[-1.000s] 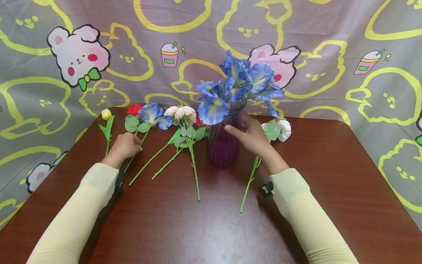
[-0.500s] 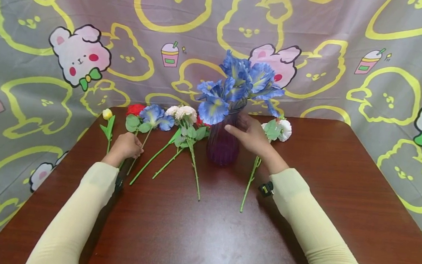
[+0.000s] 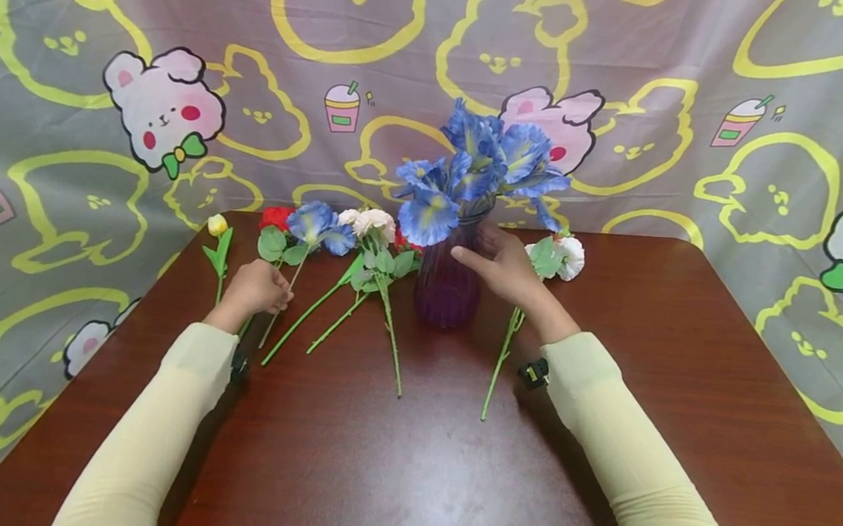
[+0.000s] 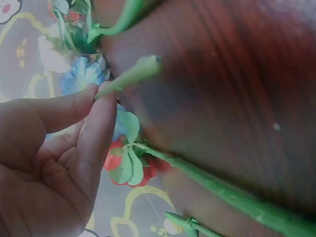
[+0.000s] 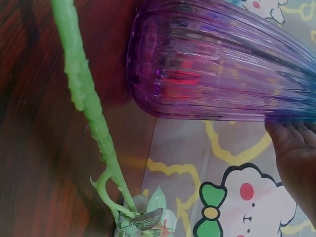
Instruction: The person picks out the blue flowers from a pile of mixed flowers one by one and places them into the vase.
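My left hand point(image 3: 257, 289) pinches the stem of a blue iris point(image 3: 312, 224) between thumb and fingers. In the left wrist view, the cut end of that iris stem point(image 4: 136, 74) points out past the fingertips, above the tabletop. A ribbed purple glass vase point(image 3: 448, 286) stands upright near the middle of the table, holding several blue irises point(image 3: 467, 167). Around its upper part, my right hand point(image 3: 507, 266) grips the vase, thumb in front; its other fingers are partly hidden. The vase's base shows large in the right wrist view, with the right hand point(image 5: 296, 153) against its side.
Left of the left hand lies a yellow tulip point(image 3: 217, 227). A red flower point(image 3: 275, 217) is behind the iris. Pale carnations point(image 3: 374, 225) lie between the hands on green stems. A white flower point(image 3: 568, 257) lies right of the vase on the brown table point(image 3: 373, 476), before a patterned curtain point(image 3: 382, 26).
My left hand has shifted slightly right, and the blue iris has moved right and a little up with it. The right hand and the vase stay in place.
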The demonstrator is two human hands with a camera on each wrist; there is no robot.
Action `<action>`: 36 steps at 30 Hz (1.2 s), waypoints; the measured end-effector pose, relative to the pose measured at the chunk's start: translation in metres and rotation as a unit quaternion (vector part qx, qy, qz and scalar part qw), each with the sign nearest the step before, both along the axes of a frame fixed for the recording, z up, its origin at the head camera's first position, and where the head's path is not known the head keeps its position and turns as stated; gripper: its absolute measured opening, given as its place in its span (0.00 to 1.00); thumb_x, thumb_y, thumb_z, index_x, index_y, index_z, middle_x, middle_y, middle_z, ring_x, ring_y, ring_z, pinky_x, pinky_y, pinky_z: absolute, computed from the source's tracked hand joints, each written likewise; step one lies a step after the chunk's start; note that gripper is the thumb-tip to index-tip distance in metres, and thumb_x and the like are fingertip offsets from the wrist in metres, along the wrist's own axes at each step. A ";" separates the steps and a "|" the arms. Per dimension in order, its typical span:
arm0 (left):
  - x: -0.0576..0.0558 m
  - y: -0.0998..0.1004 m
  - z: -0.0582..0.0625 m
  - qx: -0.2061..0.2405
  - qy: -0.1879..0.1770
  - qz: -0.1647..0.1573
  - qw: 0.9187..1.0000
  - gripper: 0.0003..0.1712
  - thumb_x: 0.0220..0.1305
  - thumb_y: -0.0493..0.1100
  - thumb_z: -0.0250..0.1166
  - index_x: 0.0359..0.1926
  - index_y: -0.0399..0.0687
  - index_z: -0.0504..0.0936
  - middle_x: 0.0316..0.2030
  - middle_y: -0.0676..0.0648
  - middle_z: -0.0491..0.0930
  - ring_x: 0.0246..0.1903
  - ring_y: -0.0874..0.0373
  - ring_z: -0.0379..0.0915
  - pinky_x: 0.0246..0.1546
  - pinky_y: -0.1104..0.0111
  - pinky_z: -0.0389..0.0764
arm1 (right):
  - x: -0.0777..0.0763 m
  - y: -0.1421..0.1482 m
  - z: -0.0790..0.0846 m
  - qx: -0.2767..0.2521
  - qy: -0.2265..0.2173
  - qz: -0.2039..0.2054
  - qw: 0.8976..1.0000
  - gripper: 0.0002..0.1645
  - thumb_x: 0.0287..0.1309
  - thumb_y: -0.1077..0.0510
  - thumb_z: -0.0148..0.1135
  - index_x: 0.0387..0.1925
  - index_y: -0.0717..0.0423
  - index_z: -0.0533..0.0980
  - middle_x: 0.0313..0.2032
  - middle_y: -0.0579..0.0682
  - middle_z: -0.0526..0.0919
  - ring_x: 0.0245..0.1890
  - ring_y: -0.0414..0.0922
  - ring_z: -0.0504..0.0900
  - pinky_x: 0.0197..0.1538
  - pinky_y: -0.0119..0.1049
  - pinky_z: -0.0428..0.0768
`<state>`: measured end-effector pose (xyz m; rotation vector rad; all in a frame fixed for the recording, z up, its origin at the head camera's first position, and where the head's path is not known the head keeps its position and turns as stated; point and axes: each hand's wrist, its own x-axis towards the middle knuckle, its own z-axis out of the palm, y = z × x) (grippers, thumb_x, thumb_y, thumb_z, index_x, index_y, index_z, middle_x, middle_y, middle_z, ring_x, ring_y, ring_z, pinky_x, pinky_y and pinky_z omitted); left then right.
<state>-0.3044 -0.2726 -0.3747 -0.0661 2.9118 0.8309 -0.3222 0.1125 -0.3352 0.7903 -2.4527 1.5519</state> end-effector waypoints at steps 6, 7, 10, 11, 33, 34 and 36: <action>0.002 0.001 0.005 0.026 0.011 0.014 0.999 0.08 0.52 0.36 0.62 0.29 0.32 0.81 0.19 0.45 0.80 0.18 0.56 0.77 0.25 0.62 0.78 | 0.018 -0.003 0.018 0.000 -0.004 0.006 1.000 0.31 0.54 0.54 0.59 0.58 0.61 0.64 0.55 0.56 0.68 0.55 0.47 0.68 0.53 0.38 0.67; 0.003 0.001 0.006 0.033 0.012 0.018 0.999 0.08 0.53 0.35 0.62 0.29 0.32 0.81 0.20 0.44 0.80 0.18 0.56 0.77 0.25 0.62 0.78 | 0.017 -0.003 0.017 -0.002 -0.005 0.006 1.000 0.31 0.54 0.54 0.60 0.58 0.60 0.64 0.55 0.56 0.68 0.55 0.47 0.68 0.53 0.38 0.67; 0.005 0.002 0.008 0.048 0.020 0.031 0.998 0.07 0.53 0.35 0.61 0.29 0.32 0.80 0.22 0.43 0.80 0.19 0.55 0.78 0.26 0.61 0.78 | 0.011 -0.002 0.012 0.004 -0.010 0.004 1.000 0.33 0.53 0.52 0.60 0.59 0.59 0.63 0.56 0.55 0.68 0.55 0.46 0.67 0.53 0.37 0.67; 0.006 0.002 0.008 0.054 0.024 0.035 0.998 0.07 0.54 0.35 0.61 0.29 0.32 0.80 0.22 0.42 0.80 0.19 0.55 0.78 0.26 0.61 0.78 | 0.008 -0.001 0.009 0.006 -0.011 0.002 1.000 0.34 0.53 0.50 0.60 0.59 0.58 0.63 0.56 0.54 0.68 0.55 0.45 0.67 0.53 0.37 0.67; 0.019 0.058 0.028 0.177 0.227 -0.013 0.958 0.06 0.54 0.35 0.63 0.31 0.33 0.77 0.25 0.40 0.80 0.23 0.51 0.78 0.24 0.64 0.78 | -0.006 -0.001 -0.005 0.033 0.018 -0.020 0.999 0.31 0.53 0.46 0.58 0.57 0.52 0.66 0.54 0.49 0.71 0.53 0.41 0.69 0.52 0.37 0.68; 0.019 0.061 0.028 0.187 0.234 -0.019 0.954 0.07 0.54 0.35 0.63 0.32 0.33 0.77 0.25 0.40 0.80 0.23 0.51 0.78 0.24 0.64 0.78 | -0.005 -0.001 -0.005 0.039 0.020 -0.025 0.999 0.31 0.53 0.44 0.58 0.57 0.52 0.67 0.53 0.48 0.71 0.53 0.40 0.69 0.52 0.36 0.68; 0.020 0.065 0.029 0.205 0.245 -0.028 0.947 0.07 0.53 0.34 0.63 0.32 0.32 0.77 0.26 0.40 0.79 0.24 0.52 0.78 0.24 0.66 0.78 | -0.003 -0.002 -0.003 0.046 0.026 -0.035 0.998 0.31 0.52 0.42 0.58 0.55 0.52 0.68 0.52 0.48 0.73 0.52 0.40 0.70 0.51 0.36 0.69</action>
